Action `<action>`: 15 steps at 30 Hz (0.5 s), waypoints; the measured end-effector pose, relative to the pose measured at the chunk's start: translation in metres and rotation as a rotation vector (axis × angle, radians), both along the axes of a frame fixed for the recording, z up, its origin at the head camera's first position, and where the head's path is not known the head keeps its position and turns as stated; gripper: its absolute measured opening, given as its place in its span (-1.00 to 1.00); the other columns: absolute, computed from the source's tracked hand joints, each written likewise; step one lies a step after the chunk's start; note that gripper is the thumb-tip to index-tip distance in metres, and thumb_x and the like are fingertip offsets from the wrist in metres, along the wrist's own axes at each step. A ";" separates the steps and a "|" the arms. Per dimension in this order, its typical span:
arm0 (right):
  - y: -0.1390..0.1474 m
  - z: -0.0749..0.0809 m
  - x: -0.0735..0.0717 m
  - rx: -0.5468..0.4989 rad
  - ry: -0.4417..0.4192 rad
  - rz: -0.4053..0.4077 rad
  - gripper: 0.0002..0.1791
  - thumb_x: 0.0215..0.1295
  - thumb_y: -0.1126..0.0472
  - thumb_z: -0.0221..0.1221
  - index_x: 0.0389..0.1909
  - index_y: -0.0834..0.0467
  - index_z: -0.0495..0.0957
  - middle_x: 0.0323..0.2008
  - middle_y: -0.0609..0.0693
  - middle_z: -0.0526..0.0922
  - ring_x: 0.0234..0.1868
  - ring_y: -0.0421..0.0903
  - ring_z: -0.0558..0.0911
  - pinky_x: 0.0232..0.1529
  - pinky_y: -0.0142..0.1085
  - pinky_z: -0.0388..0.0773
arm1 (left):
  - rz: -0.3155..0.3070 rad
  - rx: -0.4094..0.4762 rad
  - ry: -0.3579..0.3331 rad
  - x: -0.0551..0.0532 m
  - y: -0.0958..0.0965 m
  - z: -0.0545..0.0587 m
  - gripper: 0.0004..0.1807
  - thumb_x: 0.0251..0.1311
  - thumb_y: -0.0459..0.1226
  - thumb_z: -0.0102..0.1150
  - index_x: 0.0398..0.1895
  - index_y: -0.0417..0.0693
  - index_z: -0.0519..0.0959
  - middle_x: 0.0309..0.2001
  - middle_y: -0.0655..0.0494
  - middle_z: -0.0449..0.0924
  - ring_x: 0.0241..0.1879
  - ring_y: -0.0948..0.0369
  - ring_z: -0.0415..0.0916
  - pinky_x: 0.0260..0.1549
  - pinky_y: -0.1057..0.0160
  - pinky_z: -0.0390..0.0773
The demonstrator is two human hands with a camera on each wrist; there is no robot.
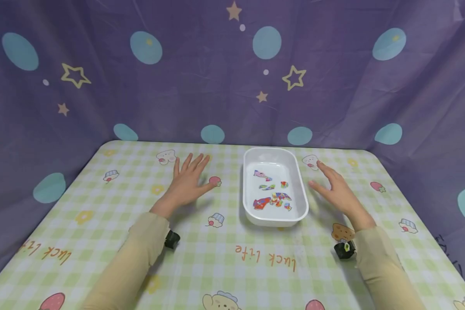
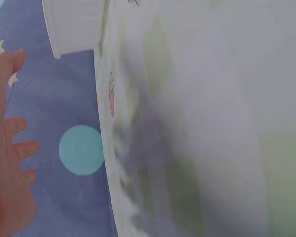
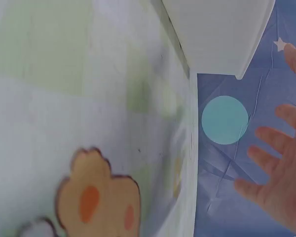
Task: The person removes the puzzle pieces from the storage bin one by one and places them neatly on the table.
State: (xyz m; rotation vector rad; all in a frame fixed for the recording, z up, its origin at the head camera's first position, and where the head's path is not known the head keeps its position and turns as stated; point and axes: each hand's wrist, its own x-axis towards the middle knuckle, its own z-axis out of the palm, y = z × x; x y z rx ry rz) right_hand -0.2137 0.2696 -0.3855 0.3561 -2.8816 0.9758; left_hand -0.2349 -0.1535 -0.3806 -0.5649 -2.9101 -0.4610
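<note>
A white rectangular tray [image 1: 275, 215] stands on the checked tablecloth, between the two hands. Several small, brightly coloured flat pieces, such as a red one [image 1: 261, 203] and a pink one [image 1: 260, 174], lie scattered on its floor. My left hand [image 1: 187, 184] is held above the cloth to the left of the tray, fingers spread and nothing in it. To the tray's right hovers my right hand [image 1: 338, 191], thumb apart from the other fingers, also holding nothing. Both wrist views show the hands' shadows on the cloth and the tray's outer wall [image 2: 76, 24] nearby.
A green-and-white checked tablecloth [image 1: 193, 271] with printed cupcakes, strawberries and lettering covers the table. Behind it hangs a purple curtain [image 1: 201, 77] with stars and blue dots. A small black device [image 1: 172, 239] sits at the left wrist, another [image 1: 345, 249] at the right.
</note>
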 end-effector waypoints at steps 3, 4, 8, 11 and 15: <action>-0.003 -0.001 0.002 -0.078 -0.041 0.017 -0.20 0.23 -0.14 0.05 0.41 -0.06 -0.08 0.40 0.16 -0.03 0.36 0.24 0.01 0.22 0.22 -0.02 | -0.011 0.025 0.016 0.000 0.009 0.000 -0.14 0.12 0.19 -0.02 0.42 0.11 -0.04 0.42 0.04 -0.06 0.41 -0.02 -0.32 0.24 -0.18 -0.49; -0.004 -0.002 0.002 -0.105 -0.050 0.023 -0.21 0.24 -0.12 0.05 0.41 -0.06 -0.08 0.39 0.15 -0.02 0.36 0.23 0.04 0.22 0.20 0.02 | -0.013 0.029 0.023 0.000 0.012 0.000 -0.14 0.11 0.20 -0.03 0.41 0.09 -0.02 0.41 0.05 -0.04 0.41 -0.01 -0.30 0.25 -0.17 -0.47; -0.009 -0.003 0.003 -0.241 -0.093 0.042 -0.22 0.27 -0.04 0.05 0.41 -0.01 -0.09 0.37 0.14 0.06 0.32 0.19 0.15 0.21 0.09 0.17 | -0.034 0.054 0.029 0.001 0.025 0.000 -0.15 0.11 0.22 -0.05 0.41 0.07 0.01 0.40 0.06 0.00 0.41 0.02 -0.25 0.27 -0.13 -0.44; -0.013 -0.004 0.004 -0.323 -0.133 0.049 -0.21 0.28 0.00 0.05 0.42 0.05 -0.13 0.35 0.18 0.11 0.29 0.20 0.21 0.17 0.06 0.26 | -0.055 0.069 0.029 0.001 0.035 -0.001 -0.15 0.12 0.21 -0.05 0.40 0.05 0.02 0.39 0.08 0.02 0.41 0.03 -0.23 0.29 -0.10 -0.40; -0.017 -0.006 0.004 -0.392 -0.148 0.063 -0.21 0.28 0.05 0.06 0.41 0.11 -0.13 0.32 0.22 0.15 0.24 0.21 0.28 0.10 -0.06 0.38 | -0.086 0.092 0.052 0.002 0.048 -0.001 -0.17 0.12 0.17 -0.01 0.38 -0.04 0.07 0.37 0.03 0.09 0.38 0.00 -0.10 0.31 -0.08 -0.25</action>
